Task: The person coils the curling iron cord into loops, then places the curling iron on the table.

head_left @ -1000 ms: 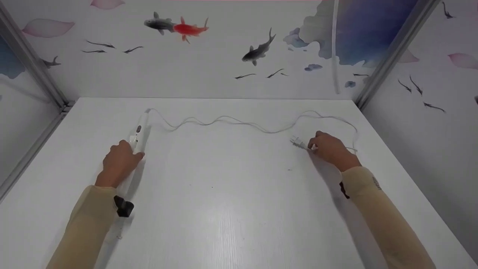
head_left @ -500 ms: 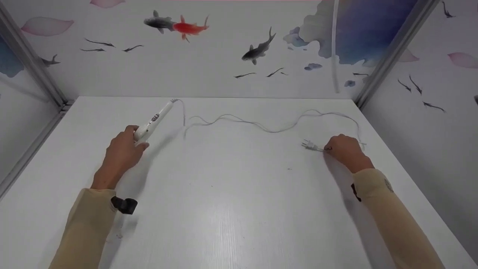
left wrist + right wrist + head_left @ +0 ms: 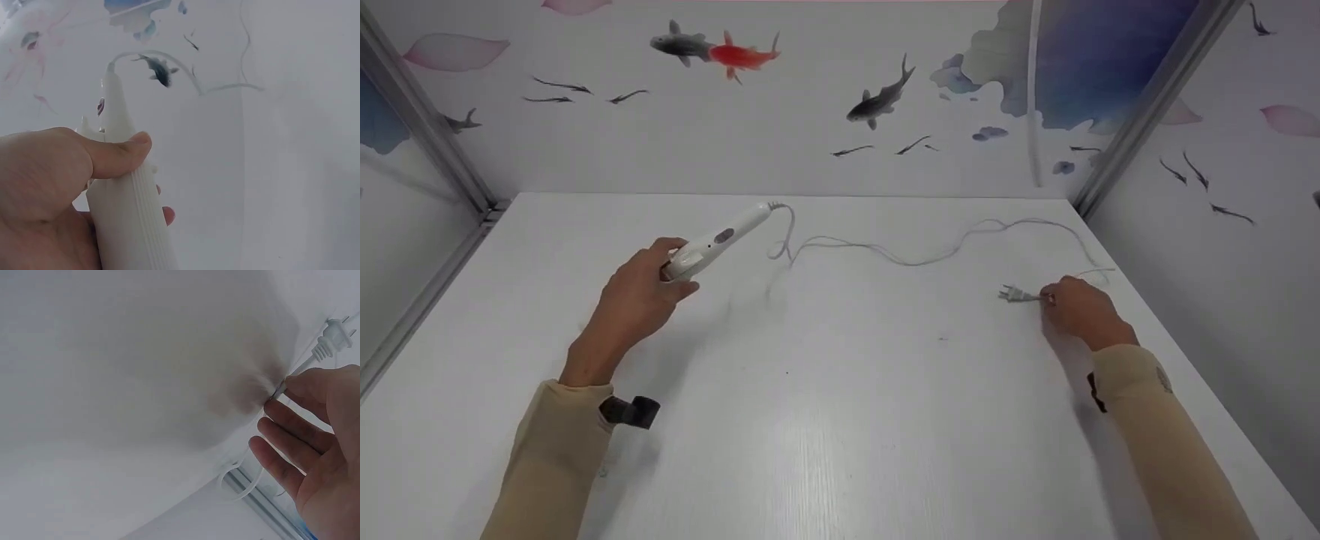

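My left hand (image 3: 639, 296) grips a white corded hair styling iron (image 3: 724, 238), tilted with its cord end up toward the back right. In the left wrist view the thumb lies across its white body (image 3: 121, 219), and fingertips show at the far side; the palm hides part of it. At the right, my right hand (image 3: 1084, 309) pinches the white power cord just behind the two-pin plug (image 3: 1017, 293). The right wrist view shows thumb and forefinger on the cord, the plug (image 3: 336, 334) sticking out past them and the other fingers loosely bent.
The thin white cord (image 3: 911, 264) runs in waves across the back of the white table (image 3: 840, 420) between the hands. Printed wall panels (image 3: 780, 142) with metal posts (image 3: 1155, 105) enclose the back and sides.
My left hand has raised the styling iron and swung its cord end to the right, lifting nearby cord. My right hand has carried the plug to the right and slightly back.
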{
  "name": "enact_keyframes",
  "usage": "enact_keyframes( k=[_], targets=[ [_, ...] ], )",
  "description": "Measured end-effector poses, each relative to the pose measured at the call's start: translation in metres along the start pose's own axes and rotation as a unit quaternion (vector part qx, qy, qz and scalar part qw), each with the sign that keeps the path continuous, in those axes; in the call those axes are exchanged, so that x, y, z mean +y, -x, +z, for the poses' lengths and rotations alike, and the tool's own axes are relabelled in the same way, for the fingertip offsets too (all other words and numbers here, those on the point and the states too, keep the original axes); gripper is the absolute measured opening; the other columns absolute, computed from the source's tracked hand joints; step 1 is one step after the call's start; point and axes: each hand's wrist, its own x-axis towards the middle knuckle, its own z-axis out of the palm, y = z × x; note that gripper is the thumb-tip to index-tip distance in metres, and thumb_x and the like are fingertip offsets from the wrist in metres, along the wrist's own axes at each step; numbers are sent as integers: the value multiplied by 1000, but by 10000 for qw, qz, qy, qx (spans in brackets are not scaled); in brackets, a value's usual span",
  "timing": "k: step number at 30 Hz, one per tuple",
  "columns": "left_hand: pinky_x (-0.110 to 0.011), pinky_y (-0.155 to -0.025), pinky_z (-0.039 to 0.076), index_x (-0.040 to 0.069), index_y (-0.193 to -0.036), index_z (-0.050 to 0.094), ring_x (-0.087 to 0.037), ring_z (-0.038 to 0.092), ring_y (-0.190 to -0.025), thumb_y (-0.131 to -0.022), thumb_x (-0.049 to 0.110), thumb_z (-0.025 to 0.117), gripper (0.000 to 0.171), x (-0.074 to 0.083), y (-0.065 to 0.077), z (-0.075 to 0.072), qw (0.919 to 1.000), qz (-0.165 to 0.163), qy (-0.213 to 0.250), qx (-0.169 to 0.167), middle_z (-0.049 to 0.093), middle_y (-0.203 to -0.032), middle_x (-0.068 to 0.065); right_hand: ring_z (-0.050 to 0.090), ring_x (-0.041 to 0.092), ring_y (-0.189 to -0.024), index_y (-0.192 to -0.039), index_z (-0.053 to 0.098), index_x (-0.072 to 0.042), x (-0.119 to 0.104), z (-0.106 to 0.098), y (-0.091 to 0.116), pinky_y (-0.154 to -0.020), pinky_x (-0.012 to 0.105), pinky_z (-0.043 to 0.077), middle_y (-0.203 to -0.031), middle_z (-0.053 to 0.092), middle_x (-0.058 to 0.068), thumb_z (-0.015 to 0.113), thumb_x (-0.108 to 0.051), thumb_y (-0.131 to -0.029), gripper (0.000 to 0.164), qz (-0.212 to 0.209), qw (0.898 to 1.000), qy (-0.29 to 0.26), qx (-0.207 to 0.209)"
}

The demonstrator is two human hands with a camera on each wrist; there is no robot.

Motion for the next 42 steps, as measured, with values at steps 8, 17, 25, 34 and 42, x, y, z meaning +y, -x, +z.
enact_keyframes(
  k=[8,17,25,34,42],
  targets=[
    [-55,-99,46,14,-149,39,-36,56,-123,-98,18,64,57,31,-2,4,9971,384,453,-484,53,-140,-17,46,54,-129,-142,43,13,2,-5,0,-107,63,38,-137,48,38,35,-13,-106,46,61,9984,-124,-553],
    [-53,-100,47,18,-147,44,-31,58,-122,-96,18,67,55,60,0,15,9928,898,640,-468,57,-136,-11,37,55,-136,-144,39,14,-31,-30,-9,-112,64,32,-145,39,39,43,-18,-102,53,-40,9928,-587,-1048],
    [-49,-99,48,19,-146,46,-28,59,-117,-95,20,68,55,74,-1,22,9889,1164,828,-420,59,-132,-8,28,51,-144,-149,35,8,-87,-44,-5,-117,62,26,-155,30,34,49,-20,-105,55,-739,9887,-947,-895],
    [-47,-95,49,21,-148,44,-27,58,-113,-99,27,65,54,72,0,36,9888,1141,820,-496,59,-129,-9,35,35,-148,-152,40,-6,-169,-43,9,-118,54,32,-157,40,16,58,-25,-102,56,-1533,9743,-1562,-537],
    [-46,-94,48,23,-148,45,-26,58,-109,-100,32,62,51,71,-3,45,9882,1162,769,-635,61,-126,-8,42,25,-146,-143,49,-11,-218,-57,24,-117,50,36,-153,47,6,53,-36,-104,46,-2235,9396,-2592,-94]
  ],
)
